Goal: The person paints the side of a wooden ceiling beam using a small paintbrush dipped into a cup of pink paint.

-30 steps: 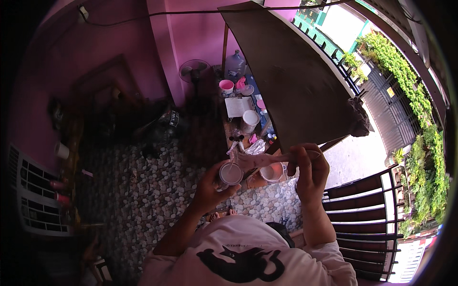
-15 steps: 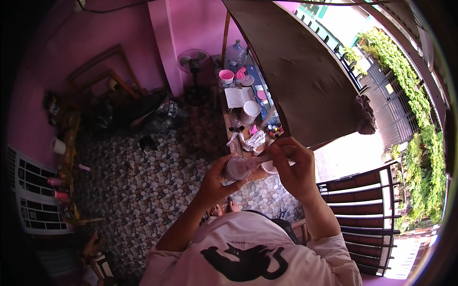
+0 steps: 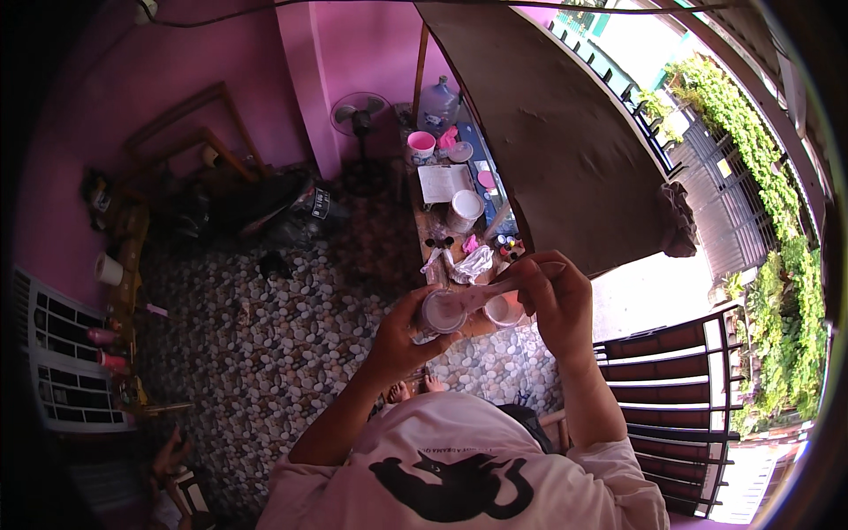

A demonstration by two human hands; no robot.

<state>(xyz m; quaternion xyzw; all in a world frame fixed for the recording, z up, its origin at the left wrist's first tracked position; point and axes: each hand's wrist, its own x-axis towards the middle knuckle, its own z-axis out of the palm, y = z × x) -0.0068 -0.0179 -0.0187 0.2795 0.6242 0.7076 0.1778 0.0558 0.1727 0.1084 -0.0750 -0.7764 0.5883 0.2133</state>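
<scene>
A small round plastic cup (image 3: 443, 312) with pale contents is held over the near end of the table by my left hand (image 3: 405, 334), its fingers wrapped round the side. My right hand (image 3: 555, 296) pinches the handle of a pale, pinkish spatula-like stirrer (image 3: 481, 298). Its flat end reaches over the cup's rim; whether it touches the contents I cannot tell. Close to the right fingers, on the table, stands a second open tub (image 3: 503, 309) with whitish contents. Just beyond lies a crumpled white plastic wrapping (image 3: 473, 263).
Along the narrow table stand a white-lidded bucket (image 3: 465, 209), an open notebook (image 3: 446, 183), a pink-lined bucket (image 3: 421, 144), several small bottles (image 3: 505, 243) and a large water jug (image 3: 438, 104). A brown sheet (image 3: 574, 132) hangs right; a fan (image 3: 360, 117) and motorbike (image 3: 265, 208) stand further left.
My right hand has shifted slightly right, drawing the stirrer along with it, and more of the second tub shows. My left hand keeps the cup almost in place.
</scene>
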